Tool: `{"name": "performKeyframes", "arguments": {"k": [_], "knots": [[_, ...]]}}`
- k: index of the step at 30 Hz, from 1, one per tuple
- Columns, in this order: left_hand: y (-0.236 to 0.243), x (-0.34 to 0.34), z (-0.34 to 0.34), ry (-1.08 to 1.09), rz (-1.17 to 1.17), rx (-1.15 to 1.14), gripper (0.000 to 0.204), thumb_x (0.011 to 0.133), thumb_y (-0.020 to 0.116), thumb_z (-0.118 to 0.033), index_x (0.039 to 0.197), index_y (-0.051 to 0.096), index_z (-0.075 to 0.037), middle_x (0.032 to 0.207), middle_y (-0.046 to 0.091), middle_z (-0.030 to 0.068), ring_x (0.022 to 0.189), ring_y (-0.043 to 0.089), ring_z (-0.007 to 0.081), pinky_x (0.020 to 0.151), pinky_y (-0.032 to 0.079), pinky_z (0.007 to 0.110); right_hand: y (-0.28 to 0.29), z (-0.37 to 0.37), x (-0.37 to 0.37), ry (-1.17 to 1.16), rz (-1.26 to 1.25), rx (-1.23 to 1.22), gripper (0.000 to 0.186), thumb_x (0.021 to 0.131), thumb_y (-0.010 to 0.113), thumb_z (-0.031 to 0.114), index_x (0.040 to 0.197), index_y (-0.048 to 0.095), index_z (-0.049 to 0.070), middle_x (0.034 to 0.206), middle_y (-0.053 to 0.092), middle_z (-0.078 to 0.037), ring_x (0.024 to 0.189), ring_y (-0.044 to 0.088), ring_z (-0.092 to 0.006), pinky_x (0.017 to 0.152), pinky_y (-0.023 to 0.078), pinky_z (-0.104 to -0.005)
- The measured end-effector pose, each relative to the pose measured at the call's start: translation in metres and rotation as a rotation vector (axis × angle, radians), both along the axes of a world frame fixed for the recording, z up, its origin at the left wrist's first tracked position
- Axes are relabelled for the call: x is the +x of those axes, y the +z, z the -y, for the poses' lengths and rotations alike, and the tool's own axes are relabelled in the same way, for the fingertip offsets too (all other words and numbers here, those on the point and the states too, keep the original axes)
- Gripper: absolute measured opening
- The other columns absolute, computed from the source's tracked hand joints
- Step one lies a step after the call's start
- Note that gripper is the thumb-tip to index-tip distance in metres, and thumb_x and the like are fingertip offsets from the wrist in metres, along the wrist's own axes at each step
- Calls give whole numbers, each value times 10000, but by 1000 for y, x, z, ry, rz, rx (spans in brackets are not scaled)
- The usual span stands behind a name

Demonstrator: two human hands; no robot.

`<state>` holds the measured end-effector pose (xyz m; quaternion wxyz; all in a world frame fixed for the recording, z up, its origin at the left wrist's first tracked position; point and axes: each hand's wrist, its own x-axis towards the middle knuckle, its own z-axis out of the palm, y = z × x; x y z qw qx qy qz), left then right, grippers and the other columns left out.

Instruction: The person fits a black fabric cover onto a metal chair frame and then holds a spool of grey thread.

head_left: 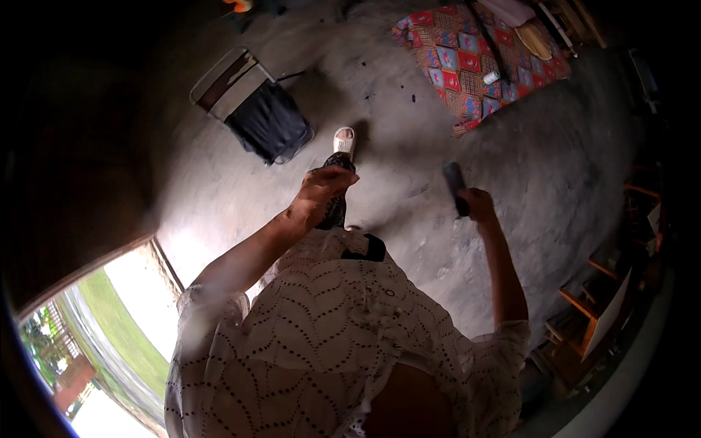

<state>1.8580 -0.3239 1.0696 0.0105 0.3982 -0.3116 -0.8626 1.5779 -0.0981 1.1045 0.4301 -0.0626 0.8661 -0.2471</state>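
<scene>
My right hand point(478, 205) is out to the right, closed around a dark, oblong object point(453, 177) with a bluish-green upper end. Motion blurs it and I cannot tell its kind. In front of my body, my left hand point(326, 191) hangs over my leg with its fingers curled together. Whether anything lies inside them is hidden. Below that hand are my dark patterned trouser leg point(334, 212) and a foot in a white open-toed sandal point(344, 143), set on the grey floor.
A metal-framed chair point(266, 120) with a black seat stands ahead to the left. Ahead right lies a red and blue patterned cloth point(467, 62) bearing a white spool-like item point(491, 77). Wooden shelves point(584, 310) line the right side. A bright doorway point(120, 321) opens behind left.
</scene>
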Motion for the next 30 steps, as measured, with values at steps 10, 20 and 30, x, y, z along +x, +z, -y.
{"name": "performKeyframes", "arguments": {"k": [10, 20, 30], "knots": [[-33, -49, 64, -285, 94, -5, 142, 768, 611, -127, 853, 610, -13, 786, 584, 47, 710, 518, 113, 667, 408, 260, -61, -78, -152, 355, -543, 748, 567, 679, 519, 533, 659, 621, -25, 626, 595, -183, 619, 599, -305, 618, 458, -401], [-43, -66, 149, -272, 237, 116, 116, 755, 643, -118, 810, 593, -28, 666, 502, 0, 595, 445, 90, 538, 352, 230, -142, 80, -131, 235, -223, 460, 633, 607, 586, 562, 669, 609, -68, 656, 594, -236, 620, 617, -301, 570, 475, -380], [-46, -76, 242, -364, 527, 133, 130, 779, 642, -159, 832, 597, -49, 599, 478, -12, 521, 420, 83, 472, 329, 240, -304, 165, -89, -891, 532, 48, 384, 732, 539, 500, 626, 563, 132, 560, 525, -31, 421, 424, -149, 337, 275, -308]]}}
